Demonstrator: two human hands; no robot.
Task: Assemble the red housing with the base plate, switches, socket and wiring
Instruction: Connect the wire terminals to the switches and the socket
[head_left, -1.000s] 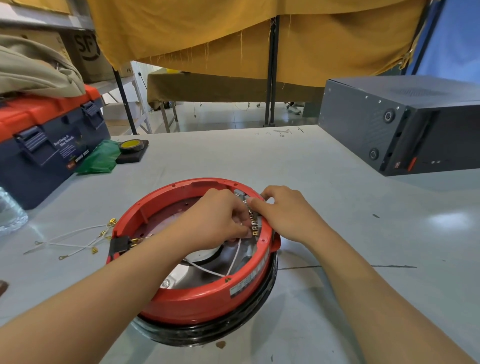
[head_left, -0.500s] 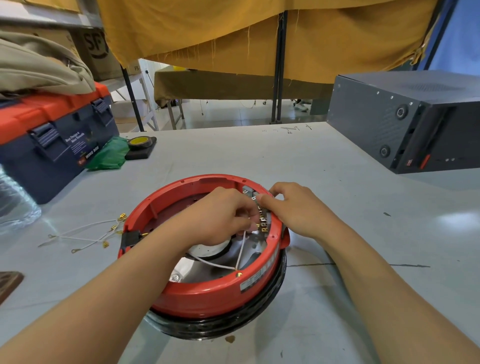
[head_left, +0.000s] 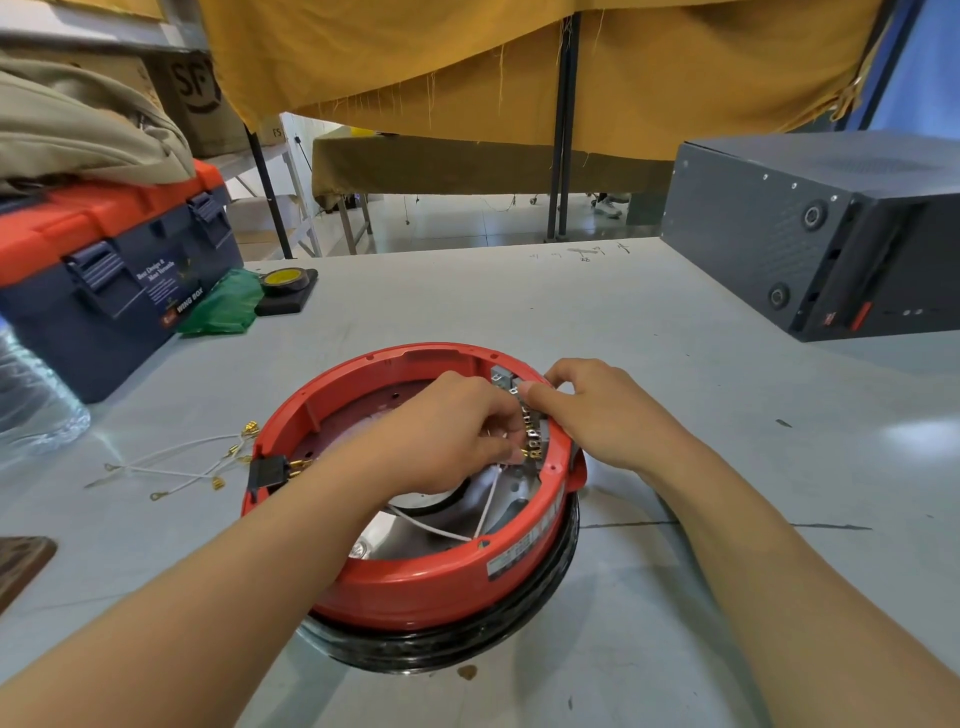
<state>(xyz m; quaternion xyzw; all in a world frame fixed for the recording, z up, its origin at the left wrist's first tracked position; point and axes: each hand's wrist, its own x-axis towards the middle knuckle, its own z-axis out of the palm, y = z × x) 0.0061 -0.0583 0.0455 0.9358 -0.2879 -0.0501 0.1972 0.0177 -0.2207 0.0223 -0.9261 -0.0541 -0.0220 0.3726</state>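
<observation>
Fingers of both hands (head_left: 447, 436) (head_left: 597, 410) pinch at the brass terminals (head_left: 532, 441) inside the red housing (head_left: 415, 587); push each wire (head_left: 485, 506) on squarely.

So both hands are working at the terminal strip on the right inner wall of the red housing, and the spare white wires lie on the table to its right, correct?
Not quite. The head view shows the spare white wires on the table to the left of the red housing, not its right. Both the left hand and right hand are at the terminal strip.
</observation>
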